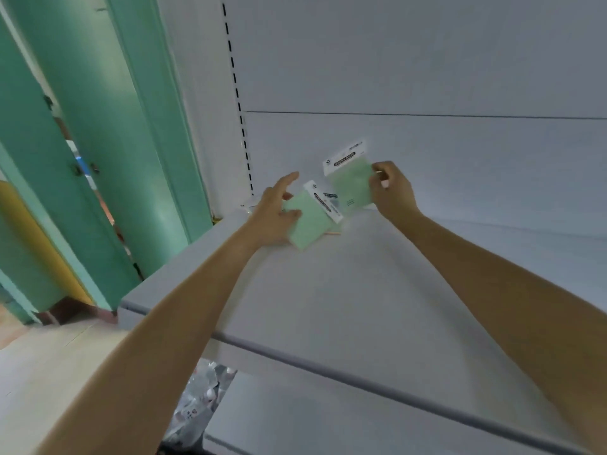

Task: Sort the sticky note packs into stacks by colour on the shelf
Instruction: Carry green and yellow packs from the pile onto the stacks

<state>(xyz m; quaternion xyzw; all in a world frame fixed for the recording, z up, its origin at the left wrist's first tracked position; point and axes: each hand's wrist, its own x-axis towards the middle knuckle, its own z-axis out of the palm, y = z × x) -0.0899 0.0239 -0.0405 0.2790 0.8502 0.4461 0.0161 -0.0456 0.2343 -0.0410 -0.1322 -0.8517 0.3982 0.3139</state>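
Observation:
My right hand point(392, 191) pinches a green sticky note pack point(350, 178) by its right edge and holds it upright above the back of the white shelf point(328, 284). My left hand point(276, 211) grips a second green pack point(310, 223) by its left side, its thumb on top, low over the shelf. An orange edge point(335, 232) of another pack peeks out from under that second pack. A further white-headed pack point(248, 205) lies partly hidden behind my left hand in the shelf's back left corner.
The shelf's white back panel point(427, 77) has a slotted upright point(236, 93) at its left. A lower shelf point(312, 418) holds a clear plastic bag of goods point(203, 399). Green door frames point(108, 159) and floor lie to the left.

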